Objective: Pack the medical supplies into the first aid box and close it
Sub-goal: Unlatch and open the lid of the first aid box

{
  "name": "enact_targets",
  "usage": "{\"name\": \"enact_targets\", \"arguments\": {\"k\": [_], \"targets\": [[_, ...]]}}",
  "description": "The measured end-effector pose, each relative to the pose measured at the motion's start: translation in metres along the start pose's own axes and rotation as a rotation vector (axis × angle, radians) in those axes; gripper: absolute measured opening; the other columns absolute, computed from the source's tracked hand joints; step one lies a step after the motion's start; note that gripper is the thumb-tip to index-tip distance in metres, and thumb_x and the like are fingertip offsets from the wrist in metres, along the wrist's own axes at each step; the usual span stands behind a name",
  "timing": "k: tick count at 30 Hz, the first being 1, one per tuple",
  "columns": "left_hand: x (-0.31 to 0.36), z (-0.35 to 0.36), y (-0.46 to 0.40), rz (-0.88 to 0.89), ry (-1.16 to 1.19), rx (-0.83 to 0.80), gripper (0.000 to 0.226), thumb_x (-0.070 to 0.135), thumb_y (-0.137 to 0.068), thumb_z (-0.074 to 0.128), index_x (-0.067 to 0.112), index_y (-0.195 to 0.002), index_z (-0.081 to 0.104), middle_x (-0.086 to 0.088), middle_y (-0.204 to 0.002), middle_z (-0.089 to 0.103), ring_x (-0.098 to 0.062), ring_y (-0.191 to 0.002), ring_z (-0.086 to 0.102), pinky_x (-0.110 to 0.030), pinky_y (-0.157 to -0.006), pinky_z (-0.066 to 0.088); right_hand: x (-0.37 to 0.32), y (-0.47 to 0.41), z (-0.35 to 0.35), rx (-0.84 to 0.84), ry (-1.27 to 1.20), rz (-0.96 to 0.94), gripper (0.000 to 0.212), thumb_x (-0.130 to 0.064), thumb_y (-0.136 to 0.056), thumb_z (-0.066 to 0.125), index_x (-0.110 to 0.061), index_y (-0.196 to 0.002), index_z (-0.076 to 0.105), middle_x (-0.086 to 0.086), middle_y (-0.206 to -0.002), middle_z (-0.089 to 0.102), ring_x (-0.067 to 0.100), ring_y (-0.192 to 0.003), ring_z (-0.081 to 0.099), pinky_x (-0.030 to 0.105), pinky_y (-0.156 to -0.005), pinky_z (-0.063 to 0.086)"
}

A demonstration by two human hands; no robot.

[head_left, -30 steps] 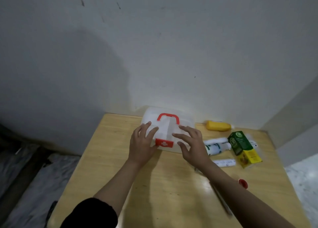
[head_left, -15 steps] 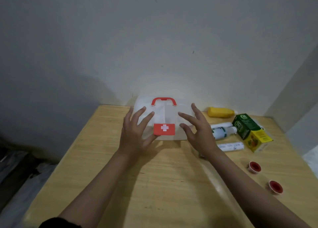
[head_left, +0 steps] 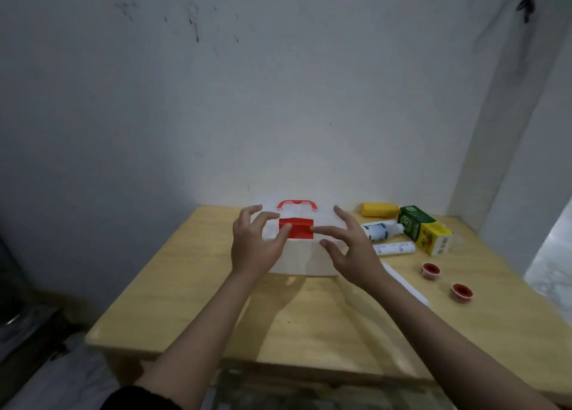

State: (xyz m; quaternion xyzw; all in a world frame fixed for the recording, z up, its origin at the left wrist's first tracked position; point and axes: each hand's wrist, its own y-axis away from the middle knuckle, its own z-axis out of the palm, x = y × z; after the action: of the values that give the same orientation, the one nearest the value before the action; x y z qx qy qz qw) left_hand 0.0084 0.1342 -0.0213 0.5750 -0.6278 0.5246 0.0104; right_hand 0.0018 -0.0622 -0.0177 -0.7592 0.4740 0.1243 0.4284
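Note:
The white first aid box (head_left: 305, 259) stands at the back middle of the wooden table (head_left: 309, 323), lid down, red handle (head_left: 296, 204) on top. Its red latch (head_left: 298, 227) lies at the lid's front edge, showing a plain red face. My left hand (head_left: 252, 248) is at the box's left front, fingers spread, thumb tip against the latch's left end. My right hand (head_left: 351, 251) is at the right front, fingers apart, index tip touching the latch's right end. Neither hand holds any supply.
Right of the box lie a yellow pack (head_left: 379, 209), a green and yellow carton (head_left: 424, 228), a white bottle (head_left: 380, 230), a white tube (head_left: 394, 249), two small red-topped cups (head_left: 431, 270) (head_left: 461, 292) and a long white strip (head_left: 405, 285). A wall stands right behind the table.
The latch, which hung down showing its white cross, has been flipped up to the lid's edge. Both hands moved in, fingertips on the latch ends. The camera view shifted.

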Motion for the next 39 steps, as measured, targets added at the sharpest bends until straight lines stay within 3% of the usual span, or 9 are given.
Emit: {"name": "enact_targets", "arguments": {"k": [5, 9, 12, 19, 21, 25, 30, 34, 39], "targets": [[0.017, -0.012, 0.015, -0.115, -0.016, -0.063, 0.069, 0.055, -0.073, 0.068, 0.023, -0.131, 0.049, -0.008, -0.147, 0.035, -0.025, -0.135, 0.036, -0.026, -0.088, 0.038, -0.016, 0.016, -0.003, -0.001, 0.063, 0.018, 0.03, -0.021, -0.089, 0.061, -0.039, -0.113, 0.065, 0.009, -0.152, 0.031, 0.027, -0.141, 0.026, 0.049, -0.114, 0.028], [0.017, -0.016, 0.022, -0.248, -0.054, -0.168, 0.112, 0.068, -0.058, 0.071, 0.023, -0.146, 0.02, -0.011, -0.158, 0.013, -0.029, -0.142, 0.026, -0.035, -0.095, 0.044, -0.022, 0.022, -0.006, -0.008, 0.093, 0.013, 0.033, -0.021, -0.09, 0.059, -0.042, -0.115, 0.063, 0.008, -0.152, 0.031, 0.028, -0.142, 0.025, 0.048, -0.113, 0.03], [0.014, -0.017, 0.022, -0.301, -0.004, -0.193, 0.126, 0.066, -0.051, 0.077, 0.022, -0.148, 0.01, -0.01, -0.158, 0.016, -0.03, -0.141, 0.027, -0.039, -0.097, 0.044, -0.024, 0.023, -0.007, -0.004, 0.104, -0.016, 0.036, -0.02, -0.09, 0.059, -0.043, -0.119, 0.06, 0.007, -0.153, 0.03, 0.027, -0.141, 0.026, 0.043, -0.111, 0.028], [0.008, -0.014, 0.025, -0.373, 0.084, -0.138, 0.137, 0.057, -0.047, 0.084, 0.027, -0.148, -0.003, -0.007, -0.154, 0.028, -0.028, -0.14, 0.03, -0.04, -0.1, 0.04, -0.026, 0.002, -0.016, 0.081, 0.115, -0.035, 0.038, -0.024, -0.09, 0.058, -0.044, -0.123, 0.056, 0.01, -0.149, 0.035, 0.027, -0.136, 0.035, 0.042, -0.105, 0.039], [0.008, -0.015, 0.026, -0.389, 0.102, -0.141, 0.136, 0.056, -0.047, 0.085, 0.026, -0.149, -0.002, -0.006, -0.153, 0.031, -0.027, -0.14, 0.03, -0.039, -0.1, 0.039, -0.025, -0.009, -0.02, 0.107, 0.119, -0.032, 0.038, -0.027, -0.091, 0.056, -0.045, -0.125, 0.055, 0.011, -0.146, 0.037, 0.027, -0.134, 0.038, 0.037, -0.101, 0.04], [0.003, -0.013, 0.023, -0.436, 0.118, -0.155, 0.13, 0.055, -0.047, 0.085, 0.021, -0.148, 0.01, -0.003, -0.152, 0.026, -0.026, -0.139, 0.028, -0.041, -0.103, 0.038, -0.022, -0.039, -0.026, 0.149, 0.108, 0.006, 0.036, -0.034, -0.092, 0.054, -0.044, -0.126, 0.054, 0.012, -0.14, 0.043, 0.029, -0.127, 0.045, 0.042, -0.1, 0.044], [0.0, -0.006, 0.018, -0.522, 0.149, -0.2, 0.127, 0.054, -0.048, 0.085, 0.02, -0.148, 0.014, -0.002, -0.152, 0.017, -0.028, -0.137, 0.026, -0.046, -0.105, 0.038, -0.019, -0.086, -0.03, 0.256, -0.016, 0.118, 0.037, -0.034, -0.093, 0.051, -0.03, -0.129, 0.055, 0.01, -0.13, 0.052, 0.02, -0.122, 0.049, 0.026, -0.095, 0.04], [0.001, 0.002, 0.014, -0.549, 0.182, -0.19, 0.124, 0.053, -0.051, 0.084, 0.024, -0.148, 0.013, -0.001, -0.151, 0.024, -0.028, -0.138, 0.023, -0.045, -0.104, 0.035, -0.008, -0.111, -0.023, 0.32, -0.167, 0.247, 0.045, -0.029, -0.093, 0.052, -0.016, -0.136, 0.046, 0.012, -0.135, 0.052, 0.024, -0.122, 0.052, 0.033, -0.098, 0.043], [-0.003, 0.009, 0.006, -0.547, 0.229, -0.165, 0.12, 0.05, -0.051, 0.086, 0.025, -0.147, 0.018, 0.001, -0.15, 0.029, -0.026, -0.138, 0.026, -0.042, -0.102, 0.036, 0.019, -0.123, -0.006, 0.218, -0.213, 0.304, 0.06, -0.029, -0.092, 0.055, -0.013, -0.144, 0.029, 0.007, -0.15, 0.038, 0.028, -0.134, 0.042, 0.042, -0.109, 0.039]]}}
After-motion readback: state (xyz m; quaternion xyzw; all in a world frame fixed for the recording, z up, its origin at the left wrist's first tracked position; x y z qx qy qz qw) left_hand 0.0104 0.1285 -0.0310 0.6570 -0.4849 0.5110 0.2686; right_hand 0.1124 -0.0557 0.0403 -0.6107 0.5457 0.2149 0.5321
